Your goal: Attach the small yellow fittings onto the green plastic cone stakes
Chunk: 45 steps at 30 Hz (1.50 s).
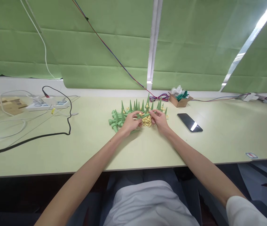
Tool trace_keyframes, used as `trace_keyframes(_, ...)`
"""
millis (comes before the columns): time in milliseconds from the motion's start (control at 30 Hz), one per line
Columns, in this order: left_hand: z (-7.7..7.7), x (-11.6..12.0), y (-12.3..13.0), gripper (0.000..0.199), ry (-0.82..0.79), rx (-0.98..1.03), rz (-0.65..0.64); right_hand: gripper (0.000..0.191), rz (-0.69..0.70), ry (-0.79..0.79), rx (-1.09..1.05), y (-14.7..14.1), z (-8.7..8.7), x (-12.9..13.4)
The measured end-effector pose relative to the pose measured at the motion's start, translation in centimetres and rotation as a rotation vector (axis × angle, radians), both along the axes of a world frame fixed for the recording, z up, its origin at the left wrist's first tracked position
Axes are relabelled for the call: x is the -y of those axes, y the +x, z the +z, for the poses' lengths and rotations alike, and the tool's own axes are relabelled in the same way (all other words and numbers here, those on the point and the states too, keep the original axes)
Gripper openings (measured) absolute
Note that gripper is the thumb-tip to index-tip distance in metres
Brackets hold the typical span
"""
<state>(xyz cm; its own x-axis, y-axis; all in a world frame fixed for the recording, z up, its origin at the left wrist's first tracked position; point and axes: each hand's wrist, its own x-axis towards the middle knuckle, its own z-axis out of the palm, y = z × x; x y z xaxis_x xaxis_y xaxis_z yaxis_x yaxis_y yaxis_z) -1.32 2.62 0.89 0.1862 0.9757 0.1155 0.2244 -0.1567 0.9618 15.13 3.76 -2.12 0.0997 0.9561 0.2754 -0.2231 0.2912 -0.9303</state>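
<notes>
Between both hands is a green pointed plastic piece (145, 115) with a small yellow part at its left end. My left hand (131, 121) is closed, its fingers pinching the piece's left end. Closed on its right end is my right hand (159, 120), thumb and fingertips together. Several green cone-shaped pieces (117, 116) stand upright or lie on their sides behind and to the left of my hands. Small yellow plastic parts (147, 121) form a pile on the table just under the held piece. My fingers hide part of the piece and the pile.
A black phone (190, 122) lies to the right on the pale table (147, 150). Behind it stands a small cardboard box (180, 99) with clear and green wrapping, beside coiled wires (160, 97). At the left are a power strip (47, 104), a black cable (41, 136) and flat cardboard (8, 106).
</notes>
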Motion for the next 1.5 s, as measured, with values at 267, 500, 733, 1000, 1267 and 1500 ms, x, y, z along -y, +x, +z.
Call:
trace_keyframes(267, -0.5, -0.2, 0.2, 0.028, -0.046, 0.022, -0.006, 0.047, -0.043, 0.022, 0.023, 0.0, -0.3, -0.3)
trace_keyframes(500, -1.3, -0.6, 0.1, 0.042, 0.254, -0.342, 0.084, 0.048, -0.128, 0.067, 0.118, -0.2, 0.0, -0.1)
trace_keyframes(733, -1.0, 0.1, 0.2, 0.040, 0.337, -0.411, 0.010, 0.047, -0.499, 0.247, 0.421, 0.1, 0.6, 0.8)
trace_keyframes(1000, -1.3, 0.2, 0.2, 0.020, 0.464, -0.473, -0.044, 0.046, -0.651, 0.375, 0.631, 1.3, 1.0, 0.9)
trace_keyframes(1267, -1.2, 0.4, 0.4, 0.015, 0.524, -0.508, -0.072, 0.042, -0.604, 0.372, 0.734, 1.8, 0.3, 0.1)
trace_keyframes(1500, -1.0, 0.7, 0.5, 0.017, 0.532, -0.534, -0.096, 0.039, -0.565, 0.351, 0.797, 2.0, -0.2, -0.4)
